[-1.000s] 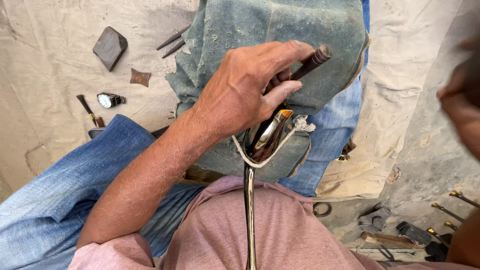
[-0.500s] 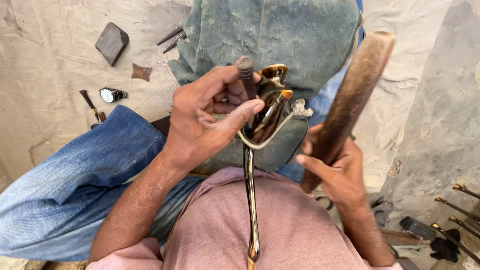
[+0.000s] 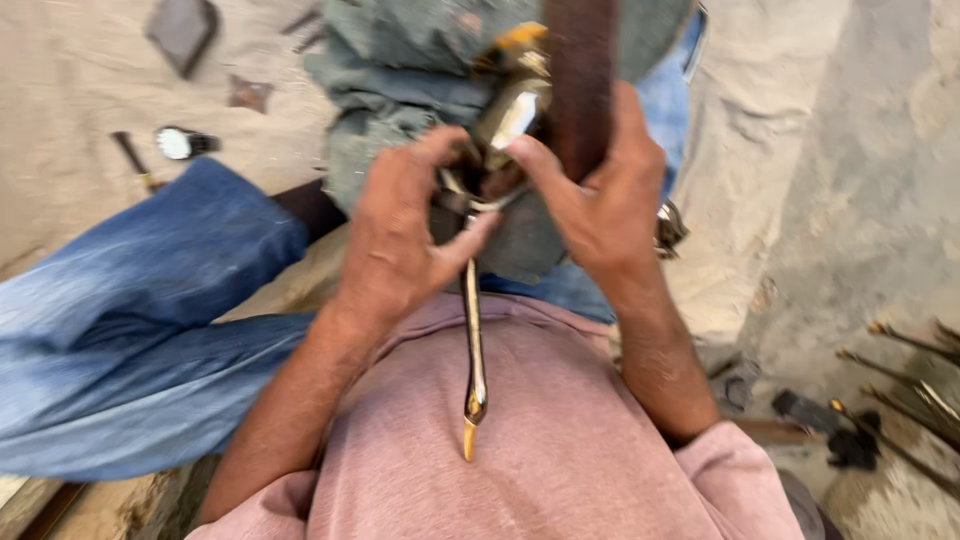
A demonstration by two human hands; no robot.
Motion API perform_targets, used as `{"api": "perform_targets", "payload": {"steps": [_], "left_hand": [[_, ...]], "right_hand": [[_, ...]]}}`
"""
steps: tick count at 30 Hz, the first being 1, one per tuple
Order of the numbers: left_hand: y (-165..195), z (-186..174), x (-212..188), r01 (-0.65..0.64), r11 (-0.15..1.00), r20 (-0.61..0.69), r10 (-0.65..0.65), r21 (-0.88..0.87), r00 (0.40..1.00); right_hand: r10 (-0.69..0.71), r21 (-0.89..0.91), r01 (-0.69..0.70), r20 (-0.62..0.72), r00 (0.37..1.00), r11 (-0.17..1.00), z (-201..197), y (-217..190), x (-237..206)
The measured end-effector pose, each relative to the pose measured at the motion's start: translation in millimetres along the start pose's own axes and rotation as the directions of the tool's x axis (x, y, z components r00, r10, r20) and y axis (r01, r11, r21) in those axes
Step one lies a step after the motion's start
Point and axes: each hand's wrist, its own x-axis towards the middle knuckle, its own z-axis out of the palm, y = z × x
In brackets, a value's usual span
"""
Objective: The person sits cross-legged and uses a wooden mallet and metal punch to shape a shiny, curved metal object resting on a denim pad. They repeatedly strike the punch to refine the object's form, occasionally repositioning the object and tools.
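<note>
The picture is smeared by motion, and the top edge cuts off the brown wooden bar [image 3: 580,80] and the grey cloth [image 3: 400,60] over the knee. The brass piece [image 3: 510,105] is mostly hidden behind both hands, so its shape is hard to make out; it may be a small fitting with a bright metal face. It sits between the two hands on the cloth, with one long thin metal rod [image 3: 472,340] running from it down to the pink shirt [image 3: 540,440]. The left hand [image 3: 395,245] has its fingers curled tight around the piece from the left, thumb pressed across the rod's top. The right hand [image 3: 600,200] grips the bar, its forefinger touching the brass. On the sandy floor [image 3: 80,90] lie one wristwatch [image 3: 180,143] and two dark flat pieces [image 3: 182,30]
</note>
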Motion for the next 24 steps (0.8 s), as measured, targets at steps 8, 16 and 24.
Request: {"api": "perform_targets", "payload": {"steps": [8,16,24], "left_hand": [[-18,-11,41,-0.221,0.930,0.051,0.216,0.295,0.975],[-21,19,49,-0.161,0.959,-0.089,0.186,0.235,0.979],[-16,19,48,-0.137,0.972,-0.058,0.150,0.192,0.987]], "right_hand": [[-0.208,-0.233,0.180,-0.103,0.973,0.956,26,-13,19],[0.325,0.516,-0.212,-0.138,0.935,0.830,-32,46,-45],[0.002,-0.168,-0.078,-0.408,0.913,0.983,-53,127,-119]]}}
